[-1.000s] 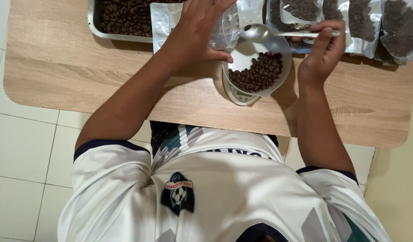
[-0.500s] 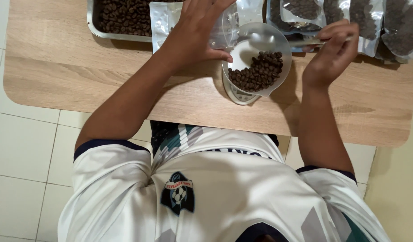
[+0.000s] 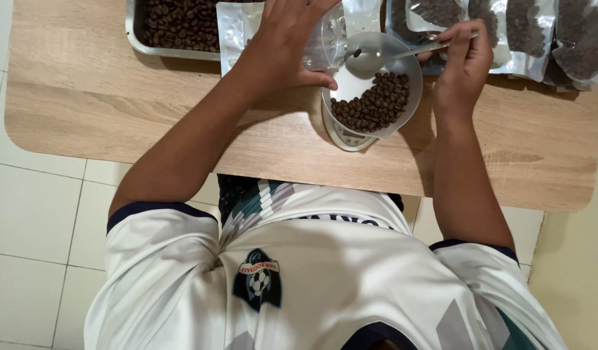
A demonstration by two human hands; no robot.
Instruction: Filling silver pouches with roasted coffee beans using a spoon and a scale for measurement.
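Beans, dark brown and glossy, fill a metal tray (image 3: 157, 39) at the far left of the wooden table (image 3: 117, 110), its near rim showing bare steel. Next along, the left hand (image 3: 283, 45) lies flat with fingers spread over a silvery pouch (image 3: 237, 29), the thumb stretched toward the rim of a clear plastic bowl (image 3: 403, 97); it presses rather than grips. The bowl sits tilted on a small white kitchen scale (image 3: 344, 136) near the table's front edge, and roasted coffee beans (image 3: 373, 104) lie heaped in its nearer half, leaving the farther half pale and bare. A metal spoon (image 3: 370, 59) hovers over that bare part with a single bean in it. Its thin handle runs right into the right hand (image 3: 464, 61), pinched between curled fingers and thumb. Further right, filled clear bags of beans (image 3: 574, 39) lie side by side along the far edge.
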